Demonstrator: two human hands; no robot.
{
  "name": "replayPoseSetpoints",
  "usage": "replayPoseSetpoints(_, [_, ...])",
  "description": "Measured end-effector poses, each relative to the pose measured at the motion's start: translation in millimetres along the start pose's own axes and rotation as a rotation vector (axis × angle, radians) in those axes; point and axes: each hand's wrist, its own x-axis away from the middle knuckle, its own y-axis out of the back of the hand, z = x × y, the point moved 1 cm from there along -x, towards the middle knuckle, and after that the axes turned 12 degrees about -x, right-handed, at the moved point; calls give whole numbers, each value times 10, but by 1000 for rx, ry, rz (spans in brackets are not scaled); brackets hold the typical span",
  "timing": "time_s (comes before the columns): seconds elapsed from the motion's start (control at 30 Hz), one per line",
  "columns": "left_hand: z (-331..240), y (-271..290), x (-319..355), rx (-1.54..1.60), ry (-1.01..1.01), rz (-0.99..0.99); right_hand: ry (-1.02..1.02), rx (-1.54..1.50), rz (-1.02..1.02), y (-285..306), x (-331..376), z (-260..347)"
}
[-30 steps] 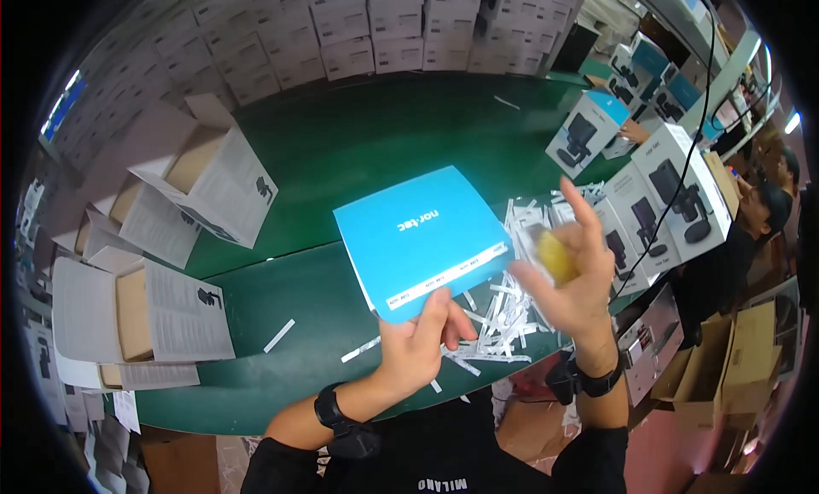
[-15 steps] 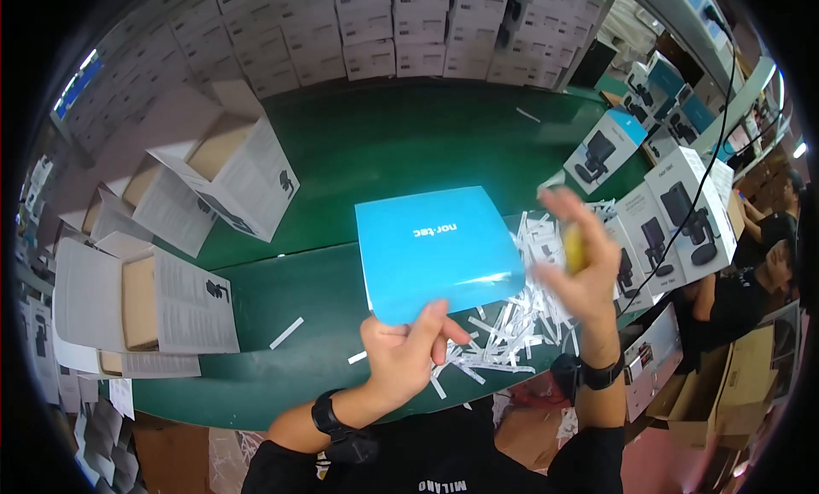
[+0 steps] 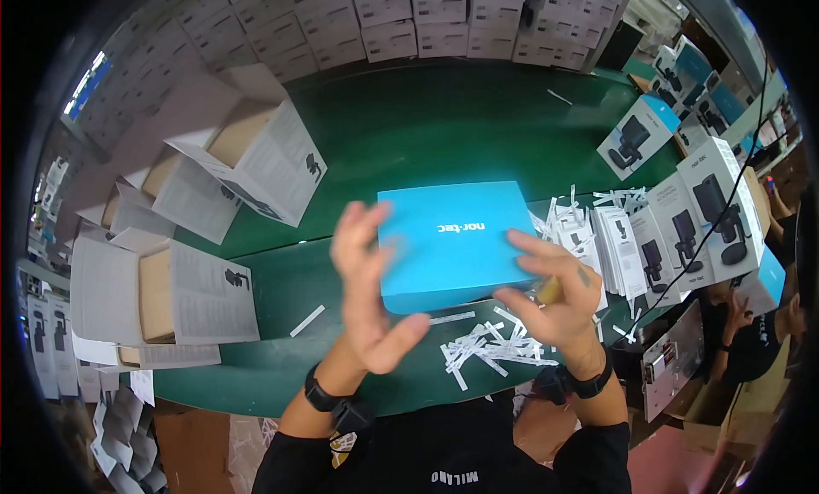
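The blue box [image 3: 452,242] lies mid-frame on the green worktop [image 3: 444,127], long axis left-right, between both hands. Left hand [image 3: 367,285], fingers splayed and empty, nears its left end; right hand [image 3: 554,293] pinches a small yellow object [image 3: 548,290] over its right end.

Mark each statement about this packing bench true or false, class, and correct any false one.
1. A blue box lies on the green table. True.
2. The right hand holds a small yellowish object. True.
3. The left hand grips a pair of scissors. False: it is open and holds nothing.
4. White paper strips lie beside the blue box. True.
5. The open cardboard cartons stand to the person's right. False: they are on the left.
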Motion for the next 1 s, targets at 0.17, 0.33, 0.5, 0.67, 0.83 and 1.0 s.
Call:
replayPoseSetpoints(0.17, [92,7,92,9,12,146,-28,-28,-15,-29,69,-5])
replayPoseSetpoints(0.33, [217,-42,163,-43,-95,150,111,82,18,31,140,-124])
replayPoseSetpoints(0.5, [313,-131,277,-153,-279,45,215,147,168,54,283,-238])
replayPoseSetpoints(0.67, [393,-167,246,-177,-360,25,231,63,101,-68,273,-346])
replayPoseSetpoints(0.83, [362,-243,180,-142,-408,22,203,12,23,-69,218,-333])
replayPoseSetpoints(1.0, [574,-191,-11,355,237,185,-229,-7,-350,33,513,-348])
